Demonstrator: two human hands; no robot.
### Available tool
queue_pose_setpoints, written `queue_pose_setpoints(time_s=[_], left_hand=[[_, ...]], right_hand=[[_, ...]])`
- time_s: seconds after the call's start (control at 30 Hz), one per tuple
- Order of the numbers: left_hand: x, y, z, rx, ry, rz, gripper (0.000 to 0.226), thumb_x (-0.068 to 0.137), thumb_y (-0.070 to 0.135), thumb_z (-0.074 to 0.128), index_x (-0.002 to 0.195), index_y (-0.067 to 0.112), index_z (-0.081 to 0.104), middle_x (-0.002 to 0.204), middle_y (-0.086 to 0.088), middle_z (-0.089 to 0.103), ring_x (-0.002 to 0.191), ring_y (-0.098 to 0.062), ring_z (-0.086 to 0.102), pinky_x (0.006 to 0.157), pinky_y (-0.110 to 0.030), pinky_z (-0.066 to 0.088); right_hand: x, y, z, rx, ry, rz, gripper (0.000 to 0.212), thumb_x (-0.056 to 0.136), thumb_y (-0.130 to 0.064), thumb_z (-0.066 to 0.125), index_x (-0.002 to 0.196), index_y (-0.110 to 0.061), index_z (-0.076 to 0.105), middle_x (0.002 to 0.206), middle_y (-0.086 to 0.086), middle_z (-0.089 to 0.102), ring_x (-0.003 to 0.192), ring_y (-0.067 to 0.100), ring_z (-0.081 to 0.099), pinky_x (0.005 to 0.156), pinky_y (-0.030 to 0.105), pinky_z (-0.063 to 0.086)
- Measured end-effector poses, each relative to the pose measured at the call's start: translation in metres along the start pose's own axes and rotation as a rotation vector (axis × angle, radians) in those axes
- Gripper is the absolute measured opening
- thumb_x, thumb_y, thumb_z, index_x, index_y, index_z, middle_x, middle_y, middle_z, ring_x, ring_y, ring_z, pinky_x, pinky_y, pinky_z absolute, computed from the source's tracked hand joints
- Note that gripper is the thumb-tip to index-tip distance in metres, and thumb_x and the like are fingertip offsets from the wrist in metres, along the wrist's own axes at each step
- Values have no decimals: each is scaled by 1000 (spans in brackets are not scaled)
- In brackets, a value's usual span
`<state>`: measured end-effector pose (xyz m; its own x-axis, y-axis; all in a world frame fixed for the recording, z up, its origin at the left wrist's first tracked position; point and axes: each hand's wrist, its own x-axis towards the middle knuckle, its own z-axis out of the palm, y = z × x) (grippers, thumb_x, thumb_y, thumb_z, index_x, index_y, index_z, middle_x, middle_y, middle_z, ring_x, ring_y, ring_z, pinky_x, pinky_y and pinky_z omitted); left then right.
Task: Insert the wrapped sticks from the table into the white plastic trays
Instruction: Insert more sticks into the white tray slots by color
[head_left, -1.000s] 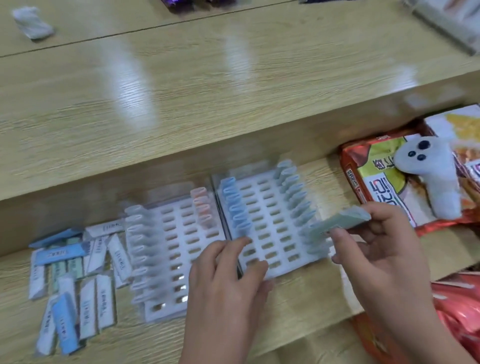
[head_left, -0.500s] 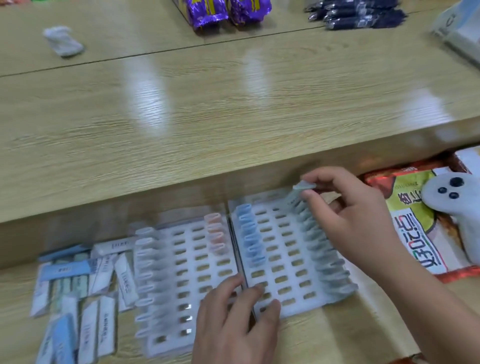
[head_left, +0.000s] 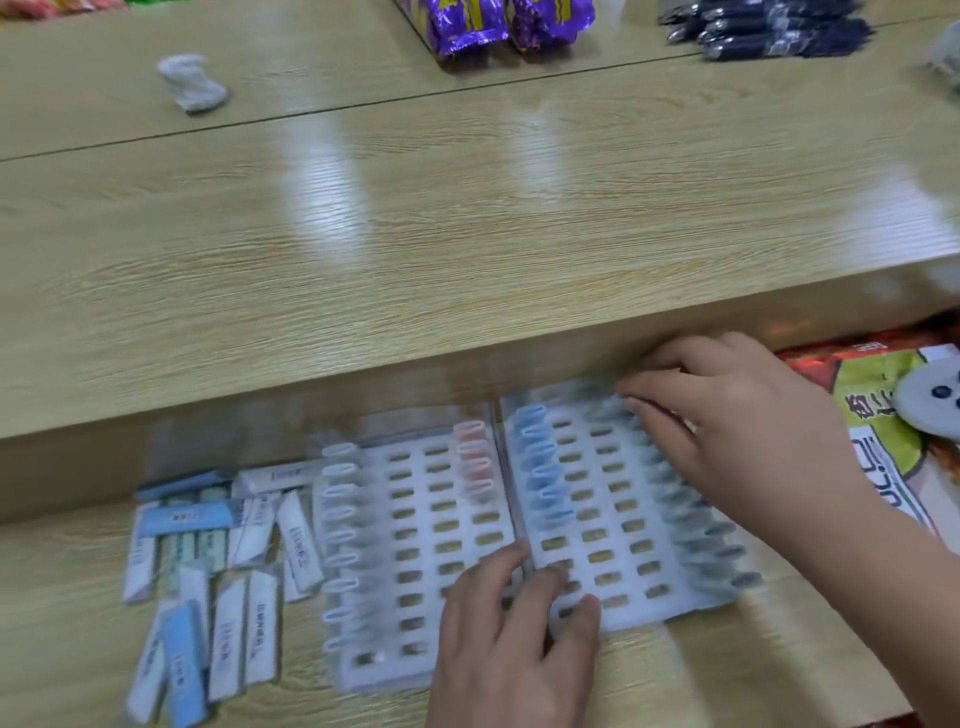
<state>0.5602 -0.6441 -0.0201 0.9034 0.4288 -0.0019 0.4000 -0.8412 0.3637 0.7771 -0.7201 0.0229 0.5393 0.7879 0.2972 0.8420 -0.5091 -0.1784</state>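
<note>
Two white plastic trays lie side by side on the lower table, the left tray (head_left: 395, 670) and the right tray (head_left: 587, 457). White sticks (head_left: 340, 530) and pink sticks (head_left: 474, 457) stand in the left one. Blue sticks (head_left: 540, 473) and grey-green sticks (head_left: 696, 530) fill columns of the right one. Loose wrapped sticks (head_left: 208, 545) lie in a pile left of the trays. My left hand (head_left: 514, 649) rests with straight fingers across the seam at the trays' near edge. My right hand (head_left: 737, 441) has curled fingers at the far end of the grey-green column, pinching a stick that is blurred and mostly hidden.
A raised wooden table top (head_left: 467, 234) overhangs behind the trays. A red snack bag (head_left: 878, 467) with a white plush toy (head_left: 930, 405) lies to the right. Purple packets (head_left: 493, 21), dark pens (head_left: 769, 26) and a crumpled white wrapper (head_left: 192, 83) sit far back.
My right hand carried a grey-green stick from the right tray's near right side to the far end of its right column and lowered it there. My left hand stayed on the trays.
</note>
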Motion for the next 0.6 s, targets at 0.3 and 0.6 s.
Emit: queue_pose_setpoints(time_s=[0.3, 0.6], left_hand=[[-22, -55, -42, -226, 473, 121, 24, 90, 23, 61, 108, 19, 76, 117, -1, 68, 109, -24, 63, 88, -36, 52], [-45, -190, -85, -326, 446, -441, 27, 90, 35, 59, 112, 23, 71, 110, 9, 64, 106, -17, 58, 93, -28, 44]], right_hand=[[-9, -64, 12, 5, 128, -40, 28, 91, -23, 56, 105, -7, 75, 102, 13, 67, 87, 38, 56, 74, 44, 46], [4, -248, 50, 324, -44, -146, 27, 87, -17, 68, 114, -15, 70, 99, 0, 70, 89, 25, 65, 76, 29, 44]])
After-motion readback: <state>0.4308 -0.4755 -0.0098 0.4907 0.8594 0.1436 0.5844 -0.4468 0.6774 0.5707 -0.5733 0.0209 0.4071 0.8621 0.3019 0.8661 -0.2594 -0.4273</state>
